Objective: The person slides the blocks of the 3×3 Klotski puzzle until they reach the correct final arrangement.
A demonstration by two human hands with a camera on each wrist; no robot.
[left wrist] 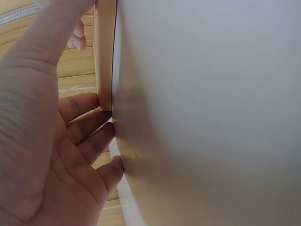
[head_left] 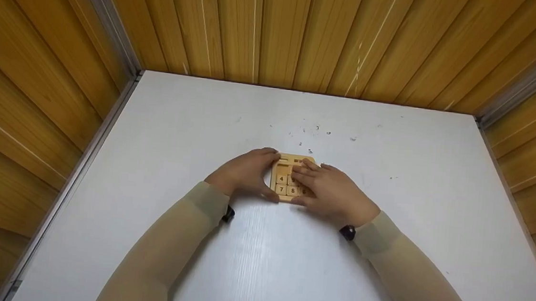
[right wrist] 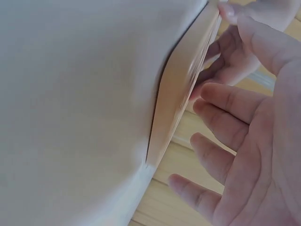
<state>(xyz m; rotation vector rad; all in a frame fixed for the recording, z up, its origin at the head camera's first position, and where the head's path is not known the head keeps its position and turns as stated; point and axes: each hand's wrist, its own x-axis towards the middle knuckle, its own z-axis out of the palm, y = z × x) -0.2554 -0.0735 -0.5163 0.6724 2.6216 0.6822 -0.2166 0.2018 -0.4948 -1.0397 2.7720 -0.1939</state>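
A light wooden number sliding puzzle (head_left: 281,184) lies flat on the white table in the head view, with tiles 4, 7 and 8 readable. Its upper left slot shows bare. My left hand (head_left: 248,172) holds the frame's left side, fingers at the far corner and thumb at the near one. Over the right part of the puzzle, my right hand (head_left: 336,192) reaches with fairly straight fingers touching the tiles and hides several of them. The left wrist view shows fingertips against the puzzle's side (left wrist: 105,56). In the right wrist view the fingers extend above the puzzle's edge (right wrist: 174,99).
The white table (head_left: 249,264) carries small dark marks (head_left: 317,128) beyond the puzzle. Wood-patterned panels (head_left: 282,32) wall in the back and both sides, with metal posts (head_left: 111,18) at the corners. Each wrist wears a small black device (head_left: 347,232).
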